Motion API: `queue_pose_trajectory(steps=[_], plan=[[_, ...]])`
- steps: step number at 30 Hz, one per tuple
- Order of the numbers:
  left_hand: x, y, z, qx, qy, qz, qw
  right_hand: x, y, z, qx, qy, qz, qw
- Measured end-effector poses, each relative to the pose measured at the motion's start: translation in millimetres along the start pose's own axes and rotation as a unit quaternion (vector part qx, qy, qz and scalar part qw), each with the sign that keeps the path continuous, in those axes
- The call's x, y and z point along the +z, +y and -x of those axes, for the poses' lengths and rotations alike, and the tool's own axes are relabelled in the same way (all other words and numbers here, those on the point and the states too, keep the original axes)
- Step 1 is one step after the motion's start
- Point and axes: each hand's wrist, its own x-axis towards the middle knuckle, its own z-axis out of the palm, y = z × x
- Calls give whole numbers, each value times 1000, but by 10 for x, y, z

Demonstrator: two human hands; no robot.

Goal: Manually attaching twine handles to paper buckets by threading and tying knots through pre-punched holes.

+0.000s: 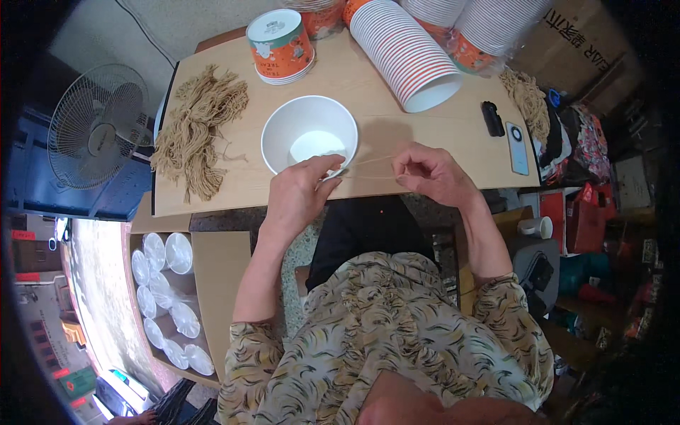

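Note:
A white paper bucket sits near the front edge of the table, its open mouth facing me. My left hand is closed on its near rim, thumb outside and fingers over the edge. From that rim a thin tan string stretches across to my right hand, whose thumb and fingers pinch its other end. How the string meets the bucket is hidden by my left fingers. Bundles of tan string lie left of the bucket. Behind it, orange printed paper buckets stand upside down in a short stack.
A long stack of nested buckets lies at the back, beside bagged stacks. At right are a black object, a phone and more string. A carton of wrapped white stacks stands lower left, near a fan.

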Motion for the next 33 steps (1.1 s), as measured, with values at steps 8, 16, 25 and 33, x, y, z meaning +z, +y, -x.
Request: queue_pose_trajectory(steps=[8,16,25,33], plan=[[-60,50,-184,51,9,128,990,29,-53,-62,-16,-34,42,998],[-6,350,-389,26,-116,144,982,141,-267,6,-10,-33,60,998],[41,282,-280,-63,-186,318,927,203,-48,24,19,46,8,999],[83,264,-228,-86,-153,320,931,261,32,-10,26,42,-96,994]])
